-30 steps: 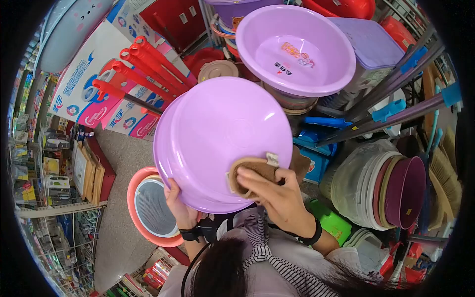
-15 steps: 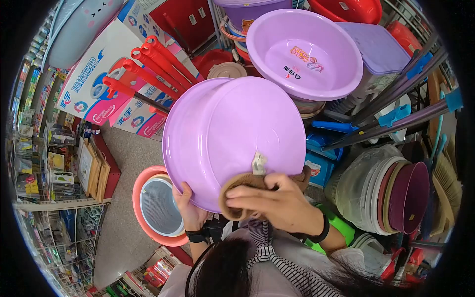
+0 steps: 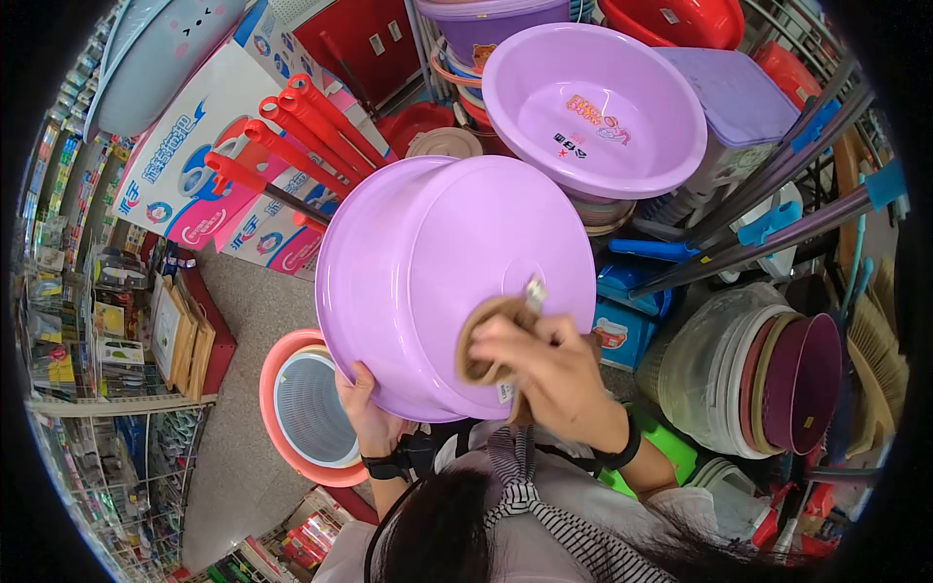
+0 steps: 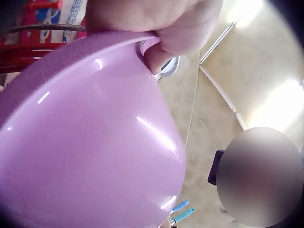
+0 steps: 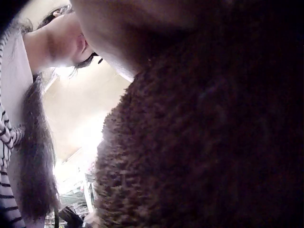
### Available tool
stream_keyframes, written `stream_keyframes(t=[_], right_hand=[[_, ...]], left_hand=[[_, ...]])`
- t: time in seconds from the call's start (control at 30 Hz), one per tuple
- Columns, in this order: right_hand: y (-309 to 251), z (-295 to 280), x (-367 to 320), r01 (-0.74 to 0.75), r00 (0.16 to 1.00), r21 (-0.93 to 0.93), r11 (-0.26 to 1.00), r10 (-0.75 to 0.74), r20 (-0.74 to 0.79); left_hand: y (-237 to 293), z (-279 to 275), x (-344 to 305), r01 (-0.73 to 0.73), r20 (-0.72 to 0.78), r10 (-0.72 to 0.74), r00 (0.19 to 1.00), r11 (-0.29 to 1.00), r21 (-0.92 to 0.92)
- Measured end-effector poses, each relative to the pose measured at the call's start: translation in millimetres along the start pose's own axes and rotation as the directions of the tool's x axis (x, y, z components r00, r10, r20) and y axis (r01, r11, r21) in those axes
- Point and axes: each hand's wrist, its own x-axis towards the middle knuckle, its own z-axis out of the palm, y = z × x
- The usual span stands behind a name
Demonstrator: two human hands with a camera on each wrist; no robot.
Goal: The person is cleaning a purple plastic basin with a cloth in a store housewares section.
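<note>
Brown terry cloth [image 5: 156,142], shifted just now from the near edge of a lilac plastic washbasin [image 3: 457,233] inward onto its flat underside, to about five o'clock there and close to the small moulded ring. Probably mid-wipe, to judge by this, with the base being worked over rather than the edge. Bunched in the bent, motion-blurred fingers of the right hand [image 3: 569,384] and pressed flat, with a white tag [image 3: 535,291] sticking out at one o'clock. Gripped as before at seven o'clock on the rim by the left hand [image 3: 374,416], thumb along the outside, remaining fingers mostly hidden. Held tilted before the chest, underside toward the head camera, mouth turned away. Glossy, smooth and evenly lilac, with white streaks of reflected light and a flared rim; no dirt plainly visible, impossible to tell beneath the cloth. Beyond at one o'clock, a second lilac basin [image 3: 607,186], printed inside; at eight o'clock, a coral tub [image 3: 275,418] around a pale-blue mesh basket [image 3: 309,394].
</note>
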Motion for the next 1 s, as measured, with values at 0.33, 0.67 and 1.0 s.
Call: stream_keyframes(t=[0.33, 0.67, 1.0], right_hand=[[2, -13, -7, -0.01, 0.996, 0.1, 0.995, 0.002, 0.086], [-4, -9, 4, 0.028, 1.0, 0.013, 1.0, -0.028, -0.009], [7, 3, 2, -0.164, 0.966, 0.052, 0.985, 0.171, -0.196]], left_hand=[[0, -20, -6, -0.033, 0.06, 0.031, 0.998, 0.999, 0.022], [5, -12, -13, -0.042, 0.067, 0.026, 0.997, 0.97, 0.241], [-5, -25, -7, -0.089, 0.095, 0.069, 0.993, 0.97, 0.228]])
